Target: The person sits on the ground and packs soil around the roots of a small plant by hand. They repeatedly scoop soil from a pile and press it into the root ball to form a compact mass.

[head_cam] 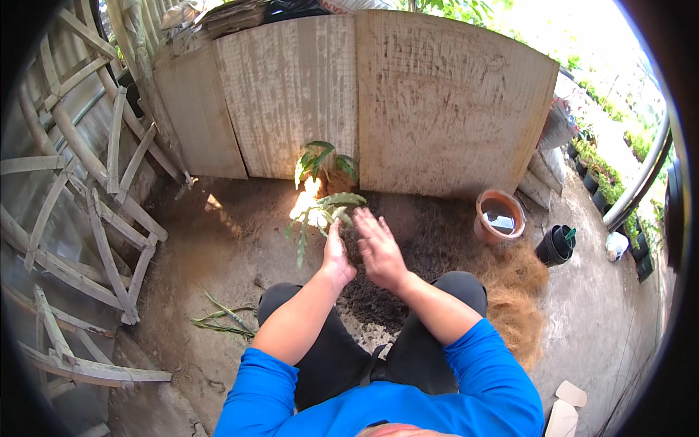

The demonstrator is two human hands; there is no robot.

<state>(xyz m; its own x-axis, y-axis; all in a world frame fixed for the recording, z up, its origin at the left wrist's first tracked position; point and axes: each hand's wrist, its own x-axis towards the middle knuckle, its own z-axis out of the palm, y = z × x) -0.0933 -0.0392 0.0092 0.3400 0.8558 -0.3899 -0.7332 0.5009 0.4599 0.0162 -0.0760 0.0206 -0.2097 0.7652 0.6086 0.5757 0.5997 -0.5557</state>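
Observation:
My left hand [338, 254] and my right hand [378, 250] are raised before my knees, palms turned towards each other with a gap between them. Both have stretched fingers, and I see nothing held in either. Just beyond the fingertips are notched green leaves [341, 200] of a plant, partly washed out by a bright sun patch. Whether the fingers touch them I cannot tell. Farther back, more leaves [318, 154] rise against a panel. Dark loose soil [377, 306] lies on the ground below my hands and between my legs.
A terracotta pot [499, 232], stacked black plastic pots [554, 248] and brown coir-like fibre [513, 289] lie to the right. Long cut leaves [224, 316] rest at left. Wooden frames [109, 262] line the left side; upright panels [453, 104] stand ahead.

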